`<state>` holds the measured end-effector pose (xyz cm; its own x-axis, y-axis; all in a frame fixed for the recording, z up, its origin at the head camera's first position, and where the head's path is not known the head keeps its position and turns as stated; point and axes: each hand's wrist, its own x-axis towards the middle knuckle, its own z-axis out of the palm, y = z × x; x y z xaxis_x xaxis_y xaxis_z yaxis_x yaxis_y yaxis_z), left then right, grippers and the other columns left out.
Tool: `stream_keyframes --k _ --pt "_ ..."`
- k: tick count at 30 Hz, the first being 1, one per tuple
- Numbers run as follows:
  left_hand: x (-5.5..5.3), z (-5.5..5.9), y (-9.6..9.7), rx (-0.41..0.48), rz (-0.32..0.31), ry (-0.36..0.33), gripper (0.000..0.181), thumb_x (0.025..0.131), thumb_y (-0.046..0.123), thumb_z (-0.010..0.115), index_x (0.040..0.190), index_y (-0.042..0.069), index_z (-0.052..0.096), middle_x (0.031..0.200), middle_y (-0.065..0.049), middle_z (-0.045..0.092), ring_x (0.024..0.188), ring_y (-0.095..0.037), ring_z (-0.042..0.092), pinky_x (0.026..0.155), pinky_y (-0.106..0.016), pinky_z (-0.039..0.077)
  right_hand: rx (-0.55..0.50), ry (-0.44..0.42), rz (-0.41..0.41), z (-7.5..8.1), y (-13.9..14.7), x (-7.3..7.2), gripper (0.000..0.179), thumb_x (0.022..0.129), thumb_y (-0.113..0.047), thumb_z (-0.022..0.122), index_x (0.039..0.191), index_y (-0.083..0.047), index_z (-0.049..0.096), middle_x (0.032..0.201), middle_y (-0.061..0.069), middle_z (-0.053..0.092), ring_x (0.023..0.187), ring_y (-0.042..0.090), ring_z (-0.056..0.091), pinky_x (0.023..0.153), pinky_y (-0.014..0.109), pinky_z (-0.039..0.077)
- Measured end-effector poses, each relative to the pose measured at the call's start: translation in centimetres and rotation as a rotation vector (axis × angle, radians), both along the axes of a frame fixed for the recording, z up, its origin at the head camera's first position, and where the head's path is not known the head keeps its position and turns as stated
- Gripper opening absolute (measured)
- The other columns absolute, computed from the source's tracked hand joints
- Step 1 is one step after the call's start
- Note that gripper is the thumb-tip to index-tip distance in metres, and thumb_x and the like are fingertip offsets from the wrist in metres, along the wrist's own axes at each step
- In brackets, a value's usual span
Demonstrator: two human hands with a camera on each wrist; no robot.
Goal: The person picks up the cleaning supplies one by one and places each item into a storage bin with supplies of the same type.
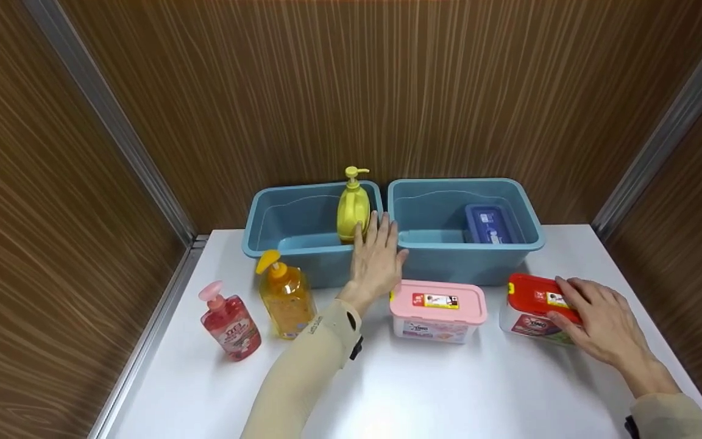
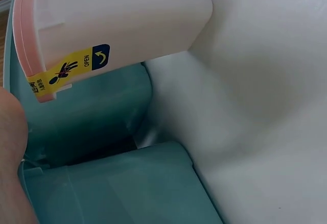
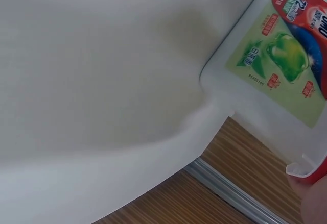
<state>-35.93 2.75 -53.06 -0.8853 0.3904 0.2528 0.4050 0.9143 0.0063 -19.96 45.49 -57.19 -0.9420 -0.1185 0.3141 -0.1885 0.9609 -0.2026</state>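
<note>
In the head view my left hand (image 1: 376, 259) reaches over the front rims of two blue-grey bins, its fingers extended beside a yellow pump bottle (image 1: 353, 213). That bottle stands upright at the right end of the left bin (image 1: 293, 190). My right hand (image 1: 604, 320) grips a red-lidded laundry-pod box (image 1: 537, 296) from its right end, with the thumb along the front and the fingers across the lid. The right wrist view shows the box's printed green-and-red label (image 3: 286, 55). A pink-lidded laundry-pod box (image 1: 437, 305) sits between my hands.
A blue-lidded box (image 1: 489, 224) lies inside the right bin (image 1: 467, 247), at its right end. On the left of the white table (image 1: 436, 390) stand an orange pump bottle (image 1: 290, 302) and a pink pump bottle (image 1: 233, 329). Wood-patterned panels (image 1: 387, 91) enclose the back and sides.
</note>
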Motion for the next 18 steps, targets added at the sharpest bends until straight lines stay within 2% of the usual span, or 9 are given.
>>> stream_keyframes --k 4,8,12,18 --pt "-0.28 0.42 -0.12 -0.009 -0.009 -0.017 0.071 0.121 0.054 0.026 0.180 0.013 0.026 0.191 -0.009 0.017 0.180 -0.034 0.008 0.147 -0.057 0.012 0.026 0.050 0.048 -0.23 0.47 -0.37 0.083 0.099 -0.046 0.079 0.170 -0.017 0.048 0.158 0.026 0.055 0.139 0.053 0.047 0.117 0.085 0.039" --pt "-0.52 0.67 -0.02 -0.017 -0.006 -0.030 0.073 0.121 0.055 0.025 0.180 0.012 0.025 0.192 -0.009 0.017 0.180 -0.034 0.008 0.148 -0.054 0.013 0.046 0.058 0.077 -0.37 0.74 -0.67 0.084 0.098 -0.047 0.080 0.171 -0.021 0.047 0.161 0.025 0.055 0.139 0.052 0.048 0.116 0.084 0.040" --pt "-0.60 0.79 0.42 -0.032 0.003 -0.048 0.074 0.121 0.056 0.024 0.181 0.013 0.022 0.192 -0.009 0.016 0.180 -0.033 0.009 0.147 -0.054 0.015 0.057 0.025 0.065 -0.21 0.85 -0.63 0.088 0.094 -0.050 0.083 0.171 -0.022 0.048 0.160 0.025 0.055 0.139 0.052 0.047 0.116 0.086 0.040" --pt "-0.61 0.79 0.74 -0.033 0.010 -0.068 0.072 0.121 0.056 0.023 0.180 0.015 0.026 0.191 -0.008 0.021 0.180 -0.030 0.014 0.147 -0.052 0.019 0.055 -0.014 0.022 -0.07 0.56 -0.65 0.090 0.093 -0.053 0.084 0.169 -0.019 0.049 0.158 0.027 0.055 0.139 0.054 0.046 0.117 0.086 0.038"
